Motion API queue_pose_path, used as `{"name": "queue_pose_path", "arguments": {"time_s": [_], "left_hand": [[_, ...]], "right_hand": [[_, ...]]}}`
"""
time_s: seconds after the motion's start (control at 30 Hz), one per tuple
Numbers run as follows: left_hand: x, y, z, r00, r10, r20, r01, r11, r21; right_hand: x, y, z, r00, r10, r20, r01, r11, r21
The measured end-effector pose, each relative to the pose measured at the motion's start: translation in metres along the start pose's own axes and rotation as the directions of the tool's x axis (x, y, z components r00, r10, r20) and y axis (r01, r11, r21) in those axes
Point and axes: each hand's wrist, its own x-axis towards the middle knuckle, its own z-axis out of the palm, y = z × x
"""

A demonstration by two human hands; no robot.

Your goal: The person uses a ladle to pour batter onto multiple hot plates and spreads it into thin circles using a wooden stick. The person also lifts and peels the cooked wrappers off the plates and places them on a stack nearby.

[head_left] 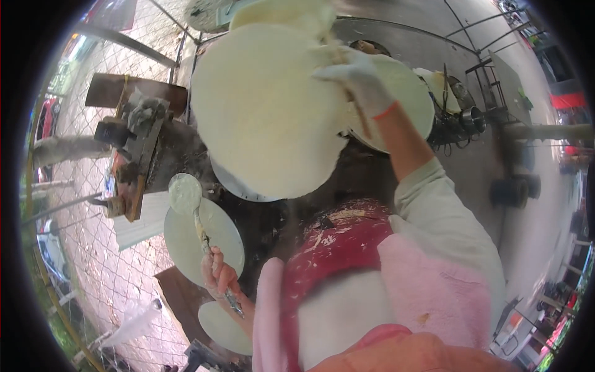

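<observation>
My right hand (356, 84), in a pale glove, is closed on a thin stick (362, 121) at the right edge of a large pale round sheet (263, 105), which is spread over a round surface. My left hand (220, 273) grips the handle of a ladle, whose batter-coated round cup (185, 189) is over a pale, round, wet-looking surface (186, 248). Another pale disc (403, 99) lies partly under my right wrist.
Soot-dark stove top (273, 229) between the rounds; a clutter of grey objects and boards (139, 124) at left beside wire fencing (80, 223); metal cups and tools (471, 118) at right; a lower pale disc (220, 325); metal rails (130, 46) around the back.
</observation>
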Motion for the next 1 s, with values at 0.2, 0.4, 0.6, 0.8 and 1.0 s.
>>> {"name": "queue_pose_path", "arguments": {"time_s": [0.2,0.4,0.6,0.8,1.0], "left_hand": [[0.024,-0.029,0.031,1.0,-0.015,-0.014,0.016,0.998,0.057],[0.05,-0.118,0.06,0.993,-0.056,0.104,0.061,0.997,-0.042],[0.063,-0.172,0.077,0.984,-0.09,0.153,0.107,0.989,-0.106],[0.063,-0.199,0.093,0.99,-0.086,0.108,0.098,0.989,-0.112],[0.066,-0.216,0.097,0.998,-0.036,0.056,0.04,0.995,-0.086]], "right_hand": [[-0.043,0.066,-0.165,0.927,0.082,-0.367,-0.012,0.982,0.19],[-0.077,0.212,-0.29,0.777,0.239,-0.583,-0.254,0.966,0.056],[-0.096,0.263,-0.3,0.79,0.167,-0.589,-0.292,0.949,-0.122],[-0.119,0.245,-0.285,0.802,-0.053,-0.595,-0.375,0.731,-0.57],[-0.026,0.199,-0.321,0.941,-0.29,-0.176,0.023,0.572,-0.82]]}}
